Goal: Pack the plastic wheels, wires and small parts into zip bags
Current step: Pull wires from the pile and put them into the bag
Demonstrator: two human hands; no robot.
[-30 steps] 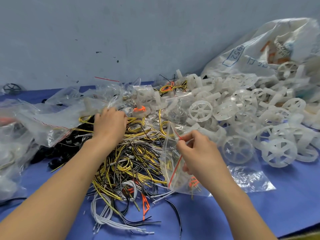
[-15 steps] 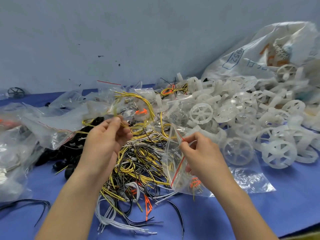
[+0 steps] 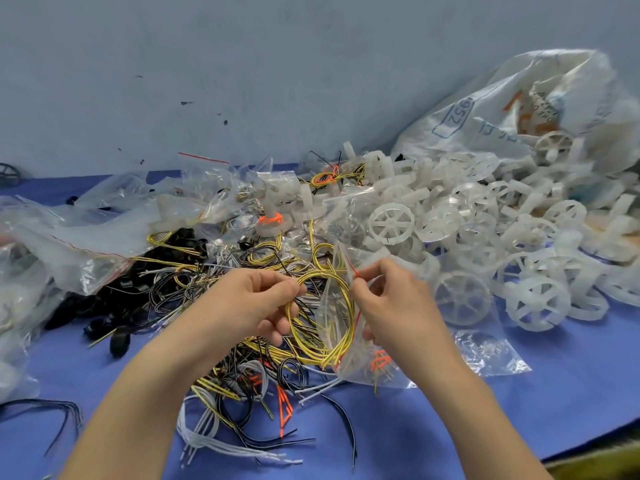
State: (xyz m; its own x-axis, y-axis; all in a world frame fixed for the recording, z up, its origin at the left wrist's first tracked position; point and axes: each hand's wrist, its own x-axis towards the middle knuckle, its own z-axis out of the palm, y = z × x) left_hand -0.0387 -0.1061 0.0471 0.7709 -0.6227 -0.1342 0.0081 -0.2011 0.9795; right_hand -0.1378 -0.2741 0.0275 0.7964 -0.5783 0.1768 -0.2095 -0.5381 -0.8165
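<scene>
Fingers (image 3: 289, 289) of left hand (image 3: 249, 303) pinch yellow wire coil (image 3: 294, 327), right hand (image 3: 398, 306) pinches zip bag (image 3: 360, 370); sack (image 3: 485, 109) reads 1952

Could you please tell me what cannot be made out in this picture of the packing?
In the head view:
whether the yellow wire coil gripped by the left hand is inside the clear zip bag pinched by the right hand: crinkled film hides it.
small orange parts in that bag's bottom: blurred by film.
big white printed sack: cut off by the right edge.

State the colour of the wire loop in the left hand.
Yellow with thin dark stripes: the looped wire bundle in the left hand, head view.
</scene>
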